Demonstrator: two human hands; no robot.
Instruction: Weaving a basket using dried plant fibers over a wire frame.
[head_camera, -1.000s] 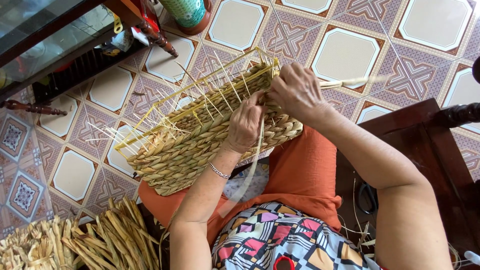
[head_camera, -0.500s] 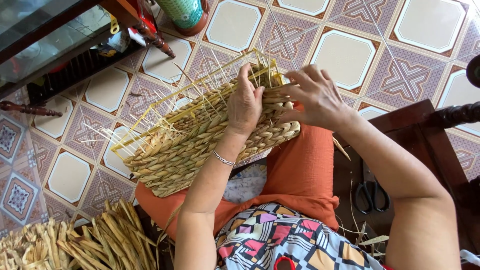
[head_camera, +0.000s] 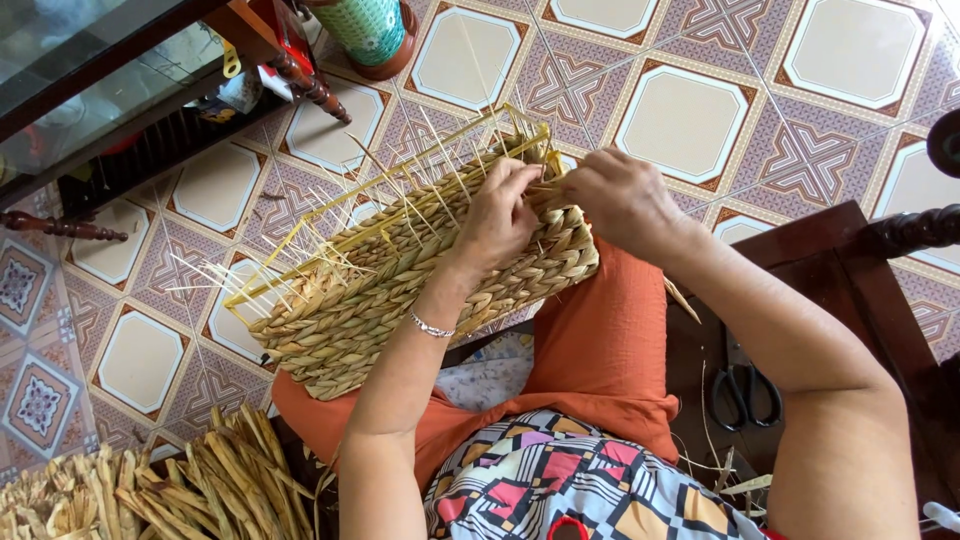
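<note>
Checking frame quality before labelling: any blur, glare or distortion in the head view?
Head view: even daylight, soft shadows. Both the left hand and right hand are sharp on the woven basket, no motion blur. Reflections wash the glass tabletop top left. Floor tiles bend slightly toward the edges, wide-lens distortion.

Left hand (head_camera: 497, 215) bent down at the wrist, fingers (head_camera: 525, 180) curled and pinched together at the tips. Right hand (head_camera: 620, 198) just beside those fingertips, its own fingers (head_camera: 575, 180) folded in and touching them. Both arms reaching forward, elbows bent, forearms bare. Thin bracelet (head_camera: 432, 327) behind the left fingers, round the wrist.
</note>
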